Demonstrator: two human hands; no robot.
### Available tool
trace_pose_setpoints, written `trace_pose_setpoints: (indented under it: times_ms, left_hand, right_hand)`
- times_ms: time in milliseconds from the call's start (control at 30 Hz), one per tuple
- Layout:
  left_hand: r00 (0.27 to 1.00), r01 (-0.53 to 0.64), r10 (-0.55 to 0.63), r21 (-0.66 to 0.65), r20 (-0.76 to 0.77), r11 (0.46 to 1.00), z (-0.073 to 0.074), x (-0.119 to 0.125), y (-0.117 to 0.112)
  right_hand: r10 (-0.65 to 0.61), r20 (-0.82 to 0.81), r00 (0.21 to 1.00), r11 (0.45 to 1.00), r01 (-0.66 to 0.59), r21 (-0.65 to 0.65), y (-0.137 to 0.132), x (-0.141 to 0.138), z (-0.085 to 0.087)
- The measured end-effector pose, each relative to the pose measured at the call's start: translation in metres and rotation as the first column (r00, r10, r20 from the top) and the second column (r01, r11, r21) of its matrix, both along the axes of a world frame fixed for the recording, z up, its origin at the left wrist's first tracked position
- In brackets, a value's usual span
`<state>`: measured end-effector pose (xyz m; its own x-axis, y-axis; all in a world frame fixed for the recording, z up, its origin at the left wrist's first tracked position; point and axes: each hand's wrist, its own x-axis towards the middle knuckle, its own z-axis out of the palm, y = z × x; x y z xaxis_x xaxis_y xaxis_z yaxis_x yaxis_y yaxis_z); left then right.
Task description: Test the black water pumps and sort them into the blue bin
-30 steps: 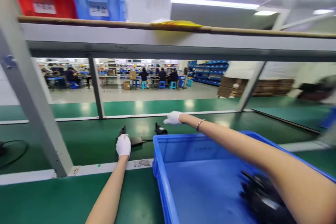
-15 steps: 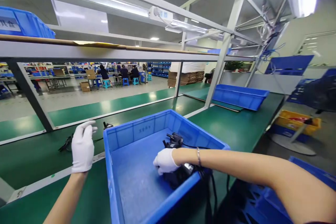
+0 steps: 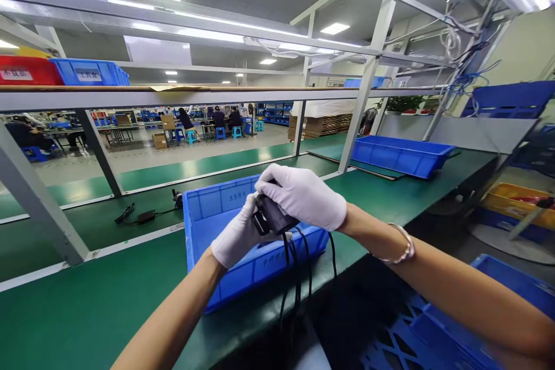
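Above the blue bin [image 3: 202, 199], my white-gloved hands meet around black power adapters [image 3: 274, 217] with black cables hanging down past the bin's near wall. My left hand [image 3: 240, 231] grips them from below and the left side. From above and the right, my right hand [image 3: 306, 196] is closed over the top of the same adapters. The fingers cover much of them, so I cannot tell how many there are. Most of the bin's inside is hidden behind my hands.
Another black adapter [image 3: 146, 217] with its cable lies on the green bench [image 3: 143, 289], left of the bin. A long blue bin [image 3: 401, 156] stands at the back right. Frame posts [image 3: 362, 110] rise behind the bench. Red [image 3: 30, 71] and blue bins sit on the shelf above.
My right hand has come up out of the bin with the black adapters. My left hand has moved right from beside the bin and closed on them. The view has shifted.
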<state>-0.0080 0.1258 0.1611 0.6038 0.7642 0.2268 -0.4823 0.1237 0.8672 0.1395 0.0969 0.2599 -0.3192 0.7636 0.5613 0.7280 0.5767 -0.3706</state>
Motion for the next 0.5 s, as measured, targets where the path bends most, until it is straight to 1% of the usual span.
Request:
trace_pose_setpoints:
  times_ms: [67, 100, 167, 233, 267, 300, 333, 367, 400, 433, 467, 500]
  left_hand:
    - [0.995, 0.085, -0.081, -0.055, 0.059, 0.995, -0.001, 0.006, -0.015]
    - [0.990, 0.111, -0.102, -0.089, 0.097, 0.990, -0.001, 0.008, -0.023]
    - [0.977, 0.133, -0.104, -0.154, 0.185, 0.979, 0.003, 0.009, -0.039]
    - [0.961, 0.136, -0.075, -0.219, 0.267, 0.966, 0.011, 0.009, -0.058]
    - [0.951, 0.136, -0.055, -0.255, 0.303, 0.957, 0.016, 0.008, -0.068]
    - [0.937, 0.139, -0.027, -0.302, 0.349, 0.943, 0.021, 0.006, -0.079]
    - [0.916, 0.151, 0.010, -0.368, 0.400, 0.917, 0.025, 0.004, -0.089]
    - [0.893, 0.170, 0.057, -0.451, 0.446, 0.876, 0.028, 0.002, -0.098]
    - [0.869, 0.182, 0.123, -0.541, 0.479, 0.821, 0.029, 0.000, -0.107]
    - [0.847, 0.183, 0.203, -0.627, 0.492, 0.757, 0.028, -0.002, -0.115]
    - [0.826, 0.180, 0.282, -0.701, 0.489, 0.690, 0.025, -0.004, -0.121]
    - [0.805, 0.176, 0.353, -0.760, 0.477, 0.626, 0.021, -0.006, -0.126]
  right_hand:
    - [-0.001, -0.110, 0.994, 0.999, 0.006, 0.042, -0.018, 0.003, 0.001]
    - [0.006, -0.155, 0.988, 0.998, 0.002, 0.056, -0.024, 0.005, 0.001]
    - [0.028, -0.239, 0.971, 0.997, -0.011, 0.072, -0.034, 0.009, -0.003]
    - [0.036, -0.365, 0.930, 0.995, -0.001, 0.096, -0.043, 0.012, -0.017]
    - [0.049, -0.431, 0.901, 0.997, -0.017, 0.078, -0.050, 0.013, -0.029]
    - [0.069, -0.485, 0.872, 0.998, -0.062, 0.029, -0.058, 0.011, -0.045]
    - [0.088, -0.518, 0.851, 0.993, -0.119, -0.026, -0.068, 0.009, -0.064]
    - [0.142, -0.526, 0.839, 0.946, -0.271, -0.176, -0.080, 0.007, -0.085]
    - [0.167, -0.508, 0.845, 0.905, -0.337, -0.262, -0.093, 0.004, -0.106]
    - [0.187, -0.481, 0.857, 0.871, -0.371, -0.323, -0.107, 0.003, -0.127]
    - [0.189, -0.464, 0.866, 0.843, -0.386, -0.376, -0.120, 0.002, -0.145]
    - [0.134, -0.451, 0.883, 0.834, -0.346, -0.429, -0.131, 0.003, -0.160]
